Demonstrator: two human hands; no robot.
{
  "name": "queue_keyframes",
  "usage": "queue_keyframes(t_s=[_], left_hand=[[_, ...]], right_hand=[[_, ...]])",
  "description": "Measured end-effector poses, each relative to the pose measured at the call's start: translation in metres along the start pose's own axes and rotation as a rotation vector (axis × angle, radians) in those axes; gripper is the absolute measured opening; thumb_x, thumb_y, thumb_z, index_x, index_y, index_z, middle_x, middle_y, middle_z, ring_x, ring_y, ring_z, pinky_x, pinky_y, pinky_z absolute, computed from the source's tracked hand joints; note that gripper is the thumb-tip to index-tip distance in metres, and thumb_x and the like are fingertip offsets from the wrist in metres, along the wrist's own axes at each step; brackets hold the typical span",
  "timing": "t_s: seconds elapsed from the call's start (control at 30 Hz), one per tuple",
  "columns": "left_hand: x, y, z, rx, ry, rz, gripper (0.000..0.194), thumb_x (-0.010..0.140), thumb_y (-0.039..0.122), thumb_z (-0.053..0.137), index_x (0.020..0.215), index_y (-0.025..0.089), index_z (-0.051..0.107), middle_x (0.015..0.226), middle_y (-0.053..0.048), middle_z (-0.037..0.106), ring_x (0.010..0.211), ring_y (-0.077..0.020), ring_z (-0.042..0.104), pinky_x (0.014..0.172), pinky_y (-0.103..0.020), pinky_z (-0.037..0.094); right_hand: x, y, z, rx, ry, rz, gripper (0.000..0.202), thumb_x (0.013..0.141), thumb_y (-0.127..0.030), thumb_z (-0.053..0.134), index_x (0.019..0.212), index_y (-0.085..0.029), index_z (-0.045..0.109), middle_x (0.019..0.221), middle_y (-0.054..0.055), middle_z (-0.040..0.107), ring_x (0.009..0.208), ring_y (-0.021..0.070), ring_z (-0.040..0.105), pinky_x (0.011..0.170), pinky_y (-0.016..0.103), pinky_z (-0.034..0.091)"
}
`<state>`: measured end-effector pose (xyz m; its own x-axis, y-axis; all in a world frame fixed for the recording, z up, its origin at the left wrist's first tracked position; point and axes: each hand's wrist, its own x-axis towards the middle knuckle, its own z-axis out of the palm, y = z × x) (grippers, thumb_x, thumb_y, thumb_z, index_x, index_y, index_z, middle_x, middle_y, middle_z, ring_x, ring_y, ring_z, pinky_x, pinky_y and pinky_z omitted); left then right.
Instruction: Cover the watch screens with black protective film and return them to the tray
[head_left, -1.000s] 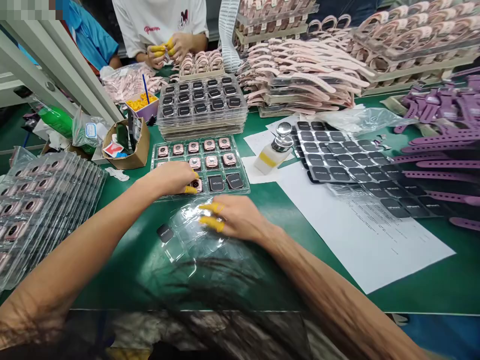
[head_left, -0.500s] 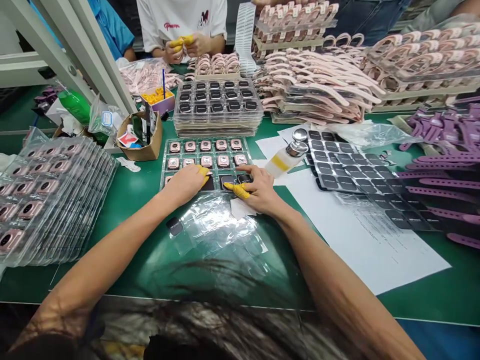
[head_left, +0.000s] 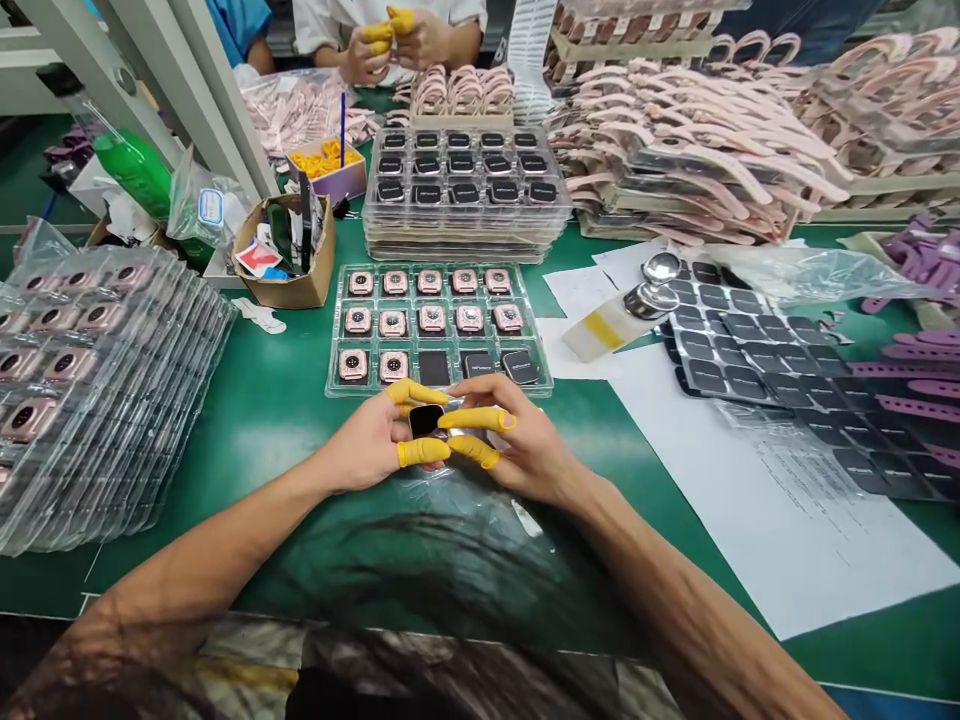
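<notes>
My left hand (head_left: 375,437), with yellow finger cots, grips a small square watch body (head_left: 427,421) by its left side, its glossy black screen facing up. My right hand (head_left: 517,435), also in yellow cots, has its fingertips closed at the watch's right edge. Just beyond both hands lies a clear compartment tray (head_left: 337,345) with several pink watch bodies, backs up. In its front row are a bare dark compartment (head_left: 433,368) and two black-topped pieces (head_left: 519,366) at the right. Clear film (head_left: 442,488) lies under the hands, partly hidden.
Stacked trays of watches (head_left: 112,400) stand at left, more trays (head_left: 465,225) behind. A pump bottle (head_left: 619,320) and black sticker sheets (head_left: 750,350) lie right, on or near white paper (head_left: 712,480). A cardboard box (head_left: 289,280) stands back left. A co-worker's hands (head_left: 397,45) show across the table.
Both hands have come back from the tray towards me, with a watch body now between them. The front-row compartment is uncovered. My view has shifted slightly.
</notes>
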<state>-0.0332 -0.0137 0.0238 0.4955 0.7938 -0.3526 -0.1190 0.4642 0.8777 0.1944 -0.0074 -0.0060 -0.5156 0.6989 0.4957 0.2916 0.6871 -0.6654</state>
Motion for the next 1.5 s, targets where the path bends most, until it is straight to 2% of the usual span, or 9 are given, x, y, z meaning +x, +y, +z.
queue_keyframes(t_s=[0.13, 0.27, 0.4, 0.57, 0.7, 0.83, 1.0, 1.2, 1.5], left_hand=[[-0.001, 0.001, -0.005, -0.036, -0.059, -0.074, 0.070, 0.058, 0.031, 0.101, 0.118, 0.021, 0.066, 0.111, -0.005, 0.073, 0.078, -0.0139, 0.073, 0.078, -0.032, 0.061], [-0.001, 0.002, -0.006, -0.013, -0.010, -0.041, 0.061, 0.072, 0.039, 0.094, 0.123, 0.022, 0.066, 0.109, -0.005, 0.072, 0.080, -0.0153, 0.074, 0.084, -0.036, 0.062], [-0.001, 0.001, -0.006, 0.184, 0.089, 0.023, 0.067, 0.076, 0.027, 0.090, 0.135, 0.023, 0.059, 0.107, -0.004, 0.074, 0.088, -0.0168, 0.074, 0.086, -0.033, 0.060], [-0.001, -0.002, -0.006, 0.352, 0.150, 0.053, 0.063, 0.077, 0.026, 0.087, 0.132, 0.022, 0.058, 0.093, -0.001, 0.074, 0.081, -0.0171, 0.073, 0.084, -0.036, 0.061], [0.001, -0.006, -0.008, 0.382, 0.193, 0.099, 0.063, 0.070, 0.030, 0.092, 0.126, 0.019, 0.067, 0.091, -0.003, 0.076, 0.086, -0.0202, 0.075, 0.090, -0.039, 0.062], [0.005, -0.012, -0.012, 0.388, 0.162, 0.084, 0.062, 0.068, 0.023, 0.089, 0.127, 0.018, 0.071, 0.093, -0.004, 0.079, 0.086, -0.0215, 0.077, 0.089, -0.039, 0.062], [0.007, -0.016, -0.016, 0.386, 0.143, 0.074, 0.061, 0.066, 0.018, 0.085, 0.126, 0.016, 0.072, 0.084, -0.002, 0.078, 0.078, -0.0198, 0.075, 0.080, -0.034, 0.061], [0.009, -0.015, -0.016, 0.328, 0.120, 0.041, 0.066, 0.062, 0.020, 0.088, 0.126, 0.017, 0.073, 0.075, 0.001, 0.074, 0.070, -0.0158, 0.070, 0.072, -0.029, 0.057], [0.006, -0.012, -0.011, 0.412, 0.144, 0.021, 0.061, 0.066, 0.020, 0.084, 0.127, 0.018, 0.074, 0.073, 0.001, 0.075, 0.070, -0.0181, 0.071, 0.075, -0.032, 0.059]], right_hand=[[-0.001, -0.006, -0.005, 0.113, 0.048, 0.076, 0.004, 0.096, -0.031, 0.072, 0.098, -0.035, 0.071, 0.124, 0.005, 0.066, 0.094, 0.0228, 0.067, 0.078, 0.044, 0.061], [0.000, -0.012, -0.018, 0.289, -0.118, 0.256, 0.024, 0.101, -0.048, 0.064, 0.087, -0.028, 0.066, 0.091, 0.003, 0.066, 0.076, 0.0202, 0.065, 0.064, 0.036, 0.055], [0.000, -0.018, -0.018, -0.255, -0.394, 0.331, 0.031, 0.097, -0.048, 0.069, 0.079, -0.024, 0.063, 0.079, 0.000, 0.067, 0.064, 0.0167, 0.060, 0.055, 0.031, 0.043], [-0.014, -0.008, -0.041, -0.702, -0.280, 0.368, 0.020, 0.092, -0.045, 0.072, 0.096, -0.026, 0.069, 0.100, 0.006, 0.073, 0.084, 0.0271, 0.070, 0.050, 0.033, 0.040], [-0.017, 0.001, -0.059, -0.571, -0.257, 0.347, 0.015, 0.096, -0.027, 0.062, 0.084, -0.029, 0.071, 0.083, 0.002, 0.073, 0.062, 0.0209, 0.063, 0.050, 0.034, 0.042], [0.001, -0.009, -0.028, -0.193, -0.095, 0.151, 0.006, 0.098, -0.034, 0.070, 0.101, -0.031, 0.073, 0.082, 0.000, 0.074, 0.067, 0.0188, 0.066, 0.057, 0.032, 0.051], [0.012, -0.014, 0.015, -0.328, 0.057, 0.087, 0.012, 0.103, -0.035, 0.062, 0.102, -0.028, 0.072, 0.085, 0.003, 0.071, 0.075, 0.0202, 0.067, 0.063, 0.034, 0.053], [0.003, -0.009, 0.019, -0.247, 0.052, 0.108, 0.009, 0.100, -0.029, 0.064, 0.102, -0.034, 0.071, 0.097, 0.003, 0.070, 0.075, 0.0185, 0.066, 0.061, 0.034, 0.054], [0.008, -0.011, 0.024, -0.246, 0.141, 0.138, 0.006, 0.100, -0.031, 0.067, 0.098, -0.031, 0.072, 0.087, 0.002, 0.072, 0.072, 0.0189, 0.067, 0.061, 0.034, 0.054]])
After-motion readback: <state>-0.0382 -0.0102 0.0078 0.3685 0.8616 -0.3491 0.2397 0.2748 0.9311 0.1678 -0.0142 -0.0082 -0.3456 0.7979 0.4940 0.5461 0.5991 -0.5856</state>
